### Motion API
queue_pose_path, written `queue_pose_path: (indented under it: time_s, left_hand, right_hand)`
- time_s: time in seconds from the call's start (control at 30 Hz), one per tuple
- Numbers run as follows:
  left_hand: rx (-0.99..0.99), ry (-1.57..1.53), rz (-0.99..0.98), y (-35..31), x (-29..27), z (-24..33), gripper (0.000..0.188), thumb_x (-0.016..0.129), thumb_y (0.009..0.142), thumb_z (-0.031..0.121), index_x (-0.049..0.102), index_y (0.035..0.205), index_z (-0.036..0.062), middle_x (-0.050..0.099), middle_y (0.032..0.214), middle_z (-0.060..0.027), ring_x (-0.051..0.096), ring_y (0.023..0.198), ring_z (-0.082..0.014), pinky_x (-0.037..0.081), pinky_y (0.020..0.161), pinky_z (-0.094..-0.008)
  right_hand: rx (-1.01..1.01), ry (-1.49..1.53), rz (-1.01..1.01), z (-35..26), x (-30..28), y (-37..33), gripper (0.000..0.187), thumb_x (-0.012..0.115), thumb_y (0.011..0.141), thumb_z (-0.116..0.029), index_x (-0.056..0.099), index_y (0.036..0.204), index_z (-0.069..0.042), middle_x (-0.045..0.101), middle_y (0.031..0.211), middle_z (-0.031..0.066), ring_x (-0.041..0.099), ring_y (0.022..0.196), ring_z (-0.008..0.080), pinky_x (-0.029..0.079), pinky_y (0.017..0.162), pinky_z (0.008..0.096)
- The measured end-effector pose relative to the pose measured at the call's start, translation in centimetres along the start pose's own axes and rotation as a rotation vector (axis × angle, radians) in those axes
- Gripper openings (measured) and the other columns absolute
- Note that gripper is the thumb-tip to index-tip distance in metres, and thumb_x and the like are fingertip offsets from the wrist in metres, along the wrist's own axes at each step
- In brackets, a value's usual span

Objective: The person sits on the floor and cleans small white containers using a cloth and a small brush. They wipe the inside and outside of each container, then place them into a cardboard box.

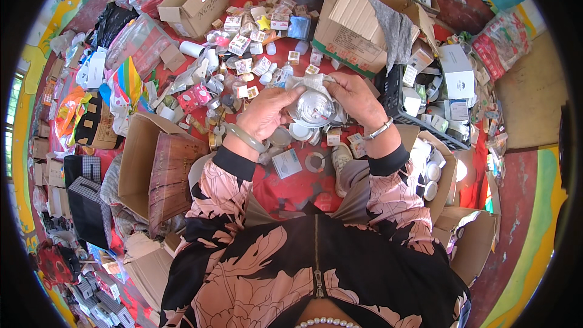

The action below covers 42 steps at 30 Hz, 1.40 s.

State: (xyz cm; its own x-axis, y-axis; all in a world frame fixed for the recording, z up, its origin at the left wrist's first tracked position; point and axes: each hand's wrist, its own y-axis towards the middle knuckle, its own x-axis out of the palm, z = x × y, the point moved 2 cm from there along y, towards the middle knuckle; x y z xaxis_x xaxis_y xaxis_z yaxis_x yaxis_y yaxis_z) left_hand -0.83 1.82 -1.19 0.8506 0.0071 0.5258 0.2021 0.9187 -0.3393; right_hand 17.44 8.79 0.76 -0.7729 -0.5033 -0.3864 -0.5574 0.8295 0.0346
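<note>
Up in front of my chest, a round, clear, silvery object [314, 109], like a jar or dish seen end-on, is held between both hands. A crumpled whitish wrap or cloth [299, 82] lies against its far edge. My left hand [262, 114], with a pale bangle at the wrist, grips the left side by thumb and fingers. On the right, my right hand [357, 100], wearing a silver bracelet, pinches the wrap at the object's upper right edge. Some fingertips of both hands are hidden behind it. Below it lie a white round lid [300, 131] and a white box [287, 163].
Small boxes and bottles [267, 73] are heaped on the red floor ahead. A large torn carton [358, 27] stands beyond my right hand, beside a black crate [425, 123] of packages. Open cartons [136, 164] flank me on the left, and another [446, 176] holds round white items at right.
</note>
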Motion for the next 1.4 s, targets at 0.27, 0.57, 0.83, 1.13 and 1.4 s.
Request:
queue_pose_path:
  time_s: [0.27,0.57,0.83,1.13,1.4]
  left_hand:
    - [-0.032,-0.304,-0.034,1.0,-0.4,-1.1,0.023,0.057,0.089,0.016,0.056,0.106,0.0,0.061,0.104,-0.009,0.061,0.093,-0.0179,0.053,0.077,-0.0344]
    - [0.008,-0.161,-0.046,0.7,-0.1,-1.1,0.025,0.057,0.09,0.017,0.055,0.11,0.0014,0.063,0.099,-0.0075,0.064,0.085,-0.0173,0.055,0.074,-0.0343]
    - [0.123,-0.197,-0.078,0.9,0.4,-0.8,0.027,0.057,0.09,0.011,0.05,0.114,0.0004,0.06,0.102,-0.007,0.062,0.09,-0.0156,0.053,0.076,-0.032]
    - [0.585,0.324,0.038,0.5,1.7,-0.3,0.035,0.057,0.087,0.001,0.048,0.12,0.0035,0.054,0.107,-0.0049,0.057,0.091,-0.0106,0.048,0.076,-0.0233]
    - [0.557,0.456,-0.1,0.4,0.8,-0.8,0.016,0.055,0.088,0.0,0.058,0.103,-0.0006,0.046,0.118,-0.0023,0.052,0.096,-0.0084,0.044,0.081,-0.0214]
  right_hand:
    - [-0.026,0.041,0.19,-0.5,0.6,0.0,0.021,0.053,0.09,-0.019,0.059,0.092,0.001,0.058,0.066,0.0085,0.052,0.058,0.0164,0.044,0.056,0.0308]
    - [0.161,0.42,0.27,0.6,1.1,0.3,0.022,0.052,0.092,-0.017,0.062,0.099,0.002,0.061,0.078,0.0035,0.053,0.07,0.0097,0.044,0.064,0.024]
    - [0.19,0.428,0.316,1.5,0.6,0.6,0.026,0.047,0.093,-0.016,0.061,0.102,0.004,0.065,0.089,0.0096,0.06,0.074,0.0151,0.05,0.066,0.0288]
    - [0.295,1.235,-0.1,2.7,0.1,0.5,0.032,0.042,0.094,-0.015,0.052,0.115,0.006,0.062,0.107,0.0169,0.063,0.093,0.0247,0.053,0.079,0.0356]
    - [0.317,1.2,-0.015,0.6,0.0,-0.3,0.029,0.044,0.092,-0.01,0.054,0.115,0.005,0.064,0.1,0.0148,0.065,0.083,0.0224,0.054,0.071,0.033]
